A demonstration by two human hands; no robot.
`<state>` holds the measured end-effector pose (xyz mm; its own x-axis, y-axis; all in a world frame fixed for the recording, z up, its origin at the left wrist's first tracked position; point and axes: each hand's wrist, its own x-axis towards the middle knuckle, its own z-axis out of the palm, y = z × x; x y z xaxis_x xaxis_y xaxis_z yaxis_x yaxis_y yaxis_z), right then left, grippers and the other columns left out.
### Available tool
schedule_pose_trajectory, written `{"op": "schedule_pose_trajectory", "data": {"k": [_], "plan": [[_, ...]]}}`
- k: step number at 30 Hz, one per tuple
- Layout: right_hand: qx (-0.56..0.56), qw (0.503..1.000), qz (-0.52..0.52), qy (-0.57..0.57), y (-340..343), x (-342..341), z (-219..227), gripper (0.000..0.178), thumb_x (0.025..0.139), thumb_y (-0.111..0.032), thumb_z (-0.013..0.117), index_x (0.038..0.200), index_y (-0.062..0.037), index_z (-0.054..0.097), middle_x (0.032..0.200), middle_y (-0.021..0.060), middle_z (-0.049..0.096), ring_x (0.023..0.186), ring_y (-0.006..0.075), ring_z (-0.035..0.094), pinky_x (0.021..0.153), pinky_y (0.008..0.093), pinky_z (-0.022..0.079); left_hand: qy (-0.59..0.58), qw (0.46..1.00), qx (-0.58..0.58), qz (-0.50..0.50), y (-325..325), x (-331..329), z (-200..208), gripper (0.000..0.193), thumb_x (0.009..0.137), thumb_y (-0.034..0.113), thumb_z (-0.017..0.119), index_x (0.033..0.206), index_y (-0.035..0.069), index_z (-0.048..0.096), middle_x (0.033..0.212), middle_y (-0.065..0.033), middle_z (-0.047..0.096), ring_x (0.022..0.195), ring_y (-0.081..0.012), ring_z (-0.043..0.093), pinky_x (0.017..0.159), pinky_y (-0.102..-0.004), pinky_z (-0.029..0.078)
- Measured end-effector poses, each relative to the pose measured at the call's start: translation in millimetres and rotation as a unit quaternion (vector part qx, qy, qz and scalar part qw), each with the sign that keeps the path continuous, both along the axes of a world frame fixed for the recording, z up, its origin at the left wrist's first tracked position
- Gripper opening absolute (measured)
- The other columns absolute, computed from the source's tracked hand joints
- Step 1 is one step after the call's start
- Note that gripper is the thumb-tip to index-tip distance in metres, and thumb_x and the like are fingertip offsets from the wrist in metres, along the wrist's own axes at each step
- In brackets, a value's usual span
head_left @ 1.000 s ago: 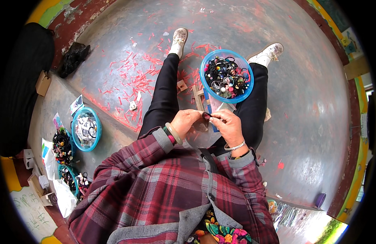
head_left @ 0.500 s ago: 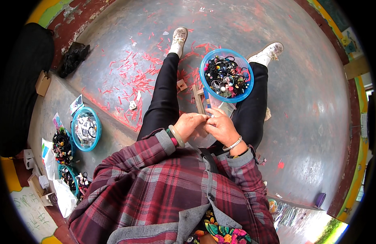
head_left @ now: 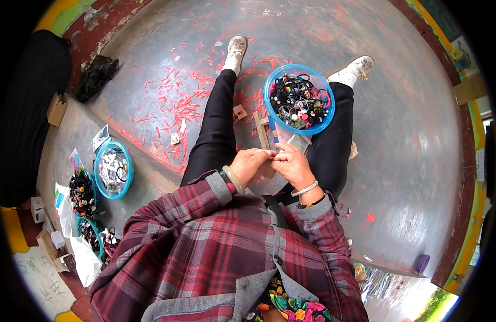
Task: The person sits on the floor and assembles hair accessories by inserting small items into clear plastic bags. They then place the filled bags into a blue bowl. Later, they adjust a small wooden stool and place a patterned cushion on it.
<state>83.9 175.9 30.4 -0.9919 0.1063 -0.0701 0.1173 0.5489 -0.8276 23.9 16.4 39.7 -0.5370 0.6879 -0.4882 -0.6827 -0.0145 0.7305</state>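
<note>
My left hand (head_left: pixel 250 162) and my right hand (head_left: pixel 294 167) meet in front of my lap, fingertips pinched together. Whatever they grip is too small and too covered by the fingers to name; a faint see-through patch shows just below them. Beyond the right hand, a blue-rimmed basin (head_left: pixel 267 102) stands by my right leg, full of hair ties (head_left: pixel 299 102), mostly black with coloured beads. Under its near edge lie clear plastic packets (head_left: pixel 300 143), close to the right fingertips. A small wooden frame (head_left: pixel 261 131) is just beyond the left fingertips.
On the left are a blue basin (head_left: pixel 131 170) of packaged pieces, more containers of hair ties (head_left: pixel 81 193) and a white bag (head_left: pixel 87 260). Red scraps (head_left: pixel 186 110) litter the floor around my left leg. A black bag (head_left: pixel 97 78) lies at the far left, and shiny packets (head_left: pixel 384 290) lie near right.
My right hand has shifted slightly, its fingers drawing closer together at the pinch. The left hand stays almost in place, and the basins have not moved.
</note>
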Motion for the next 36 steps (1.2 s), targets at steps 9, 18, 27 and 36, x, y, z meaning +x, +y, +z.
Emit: {"op": "schedule_pose_trajectory", "data": {"k": [9, 18, 27, 36], "plan": [[0.165, 0.985, -0.053, 0.014, -5.0, -0.7, 6.0, 0.008, 0.056, -0.013, 0.064, 0.061, -0.0074, 0.067, 0.102, 0.0168, 0.062, 0.106, 0.0319, 0.052, 0.088, 0.0366, 0.042, 0.059, 0.998, -0.027, -0.004, 1.6, 3.7, -2.9, 0.028, 0.089, 0.023, 0.048, 0.100, 0.001, 0.062, 0.087, -0.0053, 0.063, 0.068, -0.0097, 0.057, 0.045, -0.0198, 0.044], [0.283, 0.951, -0.090, 0.083, -15.6, -0.1, 25.0, 0.005, 0.055, -0.009, 0.066, 0.056, -0.0051, 0.064, 0.101, 0.0190, 0.061, 0.107, 0.0353, 0.051, 0.085, 0.0403, 0.045, 0.037, 0.999, -0.036, 0.015, 2.3, 2.5, -4.6, 0.027, 0.090, 0.022, 0.049, 0.099, 0.001, 0.063, 0.084, -0.0061, 0.064, 0.067, -0.0098, 0.058, 0.045, -0.0199, 0.044], [0.196, 0.972, -0.070, 0.110, -12.5, 0.0, 13.5, 0.012, 0.060, -0.012, 0.068, 0.071, -0.0079, 0.069, 0.103, 0.0177, 0.061, 0.108, 0.0336, 0.049, 0.090, 0.0379, 0.041, 0.031, 0.998, -0.019, 0.048, 4.1, 4.7, -9.1, 0.024, 0.088, 0.020, 0.054, 0.096, -0.001, 0.062, 0.078, -0.0064, 0.063, 0.059, -0.0110, 0.058, 0.043, -0.0196, 0.046], [-0.288, 0.946, -0.132, -0.071, -5.5, -0.3, 4.7, 0.016, 0.061, -0.014, 0.069, 0.076, -0.0078, 0.069, 0.114, 0.0199, 0.054, 0.103, 0.0313, 0.053, 0.087, 0.0391, 0.042, 0.055, 0.997, -0.028, 0.048, 4.2, 3.9, -1.7, 0.025, 0.089, 0.020, 0.052, 0.098, -0.002, 0.061, 0.076, -0.0067, 0.062, 0.055, -0.0110, 0.057, 0.042, -0.0196, 0.045]]}}
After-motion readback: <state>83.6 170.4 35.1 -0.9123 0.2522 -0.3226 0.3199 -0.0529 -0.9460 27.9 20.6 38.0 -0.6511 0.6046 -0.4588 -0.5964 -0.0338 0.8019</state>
